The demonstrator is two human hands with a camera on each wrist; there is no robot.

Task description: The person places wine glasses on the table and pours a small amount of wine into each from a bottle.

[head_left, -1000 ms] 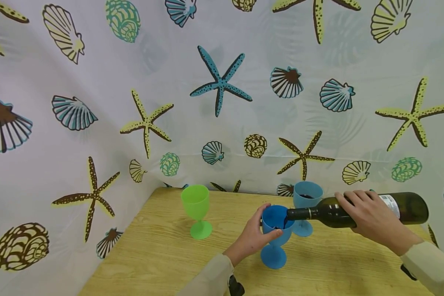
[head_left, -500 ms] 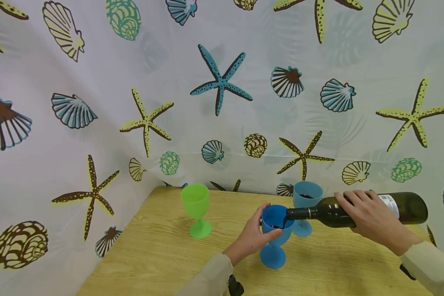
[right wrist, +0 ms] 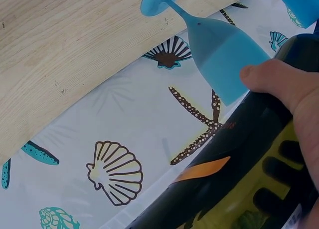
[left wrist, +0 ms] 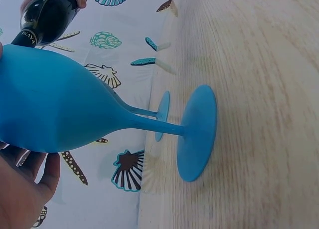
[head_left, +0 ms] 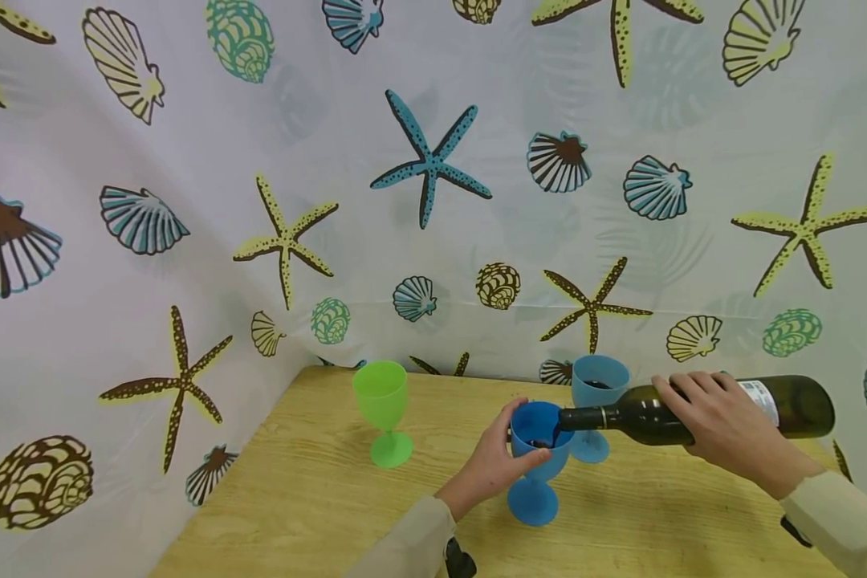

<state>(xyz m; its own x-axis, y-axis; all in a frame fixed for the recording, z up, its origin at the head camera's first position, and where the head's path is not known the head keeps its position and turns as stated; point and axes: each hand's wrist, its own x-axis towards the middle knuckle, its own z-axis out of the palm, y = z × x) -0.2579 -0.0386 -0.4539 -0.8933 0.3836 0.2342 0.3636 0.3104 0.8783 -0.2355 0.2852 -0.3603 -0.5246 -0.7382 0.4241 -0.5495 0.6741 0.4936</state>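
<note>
My left hand holds a dark blue goblet by its bowl, thumb on the near side. The goblet stands upright, its foot on the table in the left wrist view. My right hand grips a dark wine bottle around its body. Tipped almost level, the bottle has its mouth at the goblet's rim, and a dark stream of wine falls inside. Some dark wine shows in the bowl. Just behind stands a light blue goblet with dark wine in it, partly covered by the bottle.
A green goblet stands upright farther left on the wooden table. A white curtain printed with shells and starfish hangs behind the table and along its left side.
Both hands, the goblet and the bottle stay in place while wine keeps running. The head view shifts very slightly.
</note>
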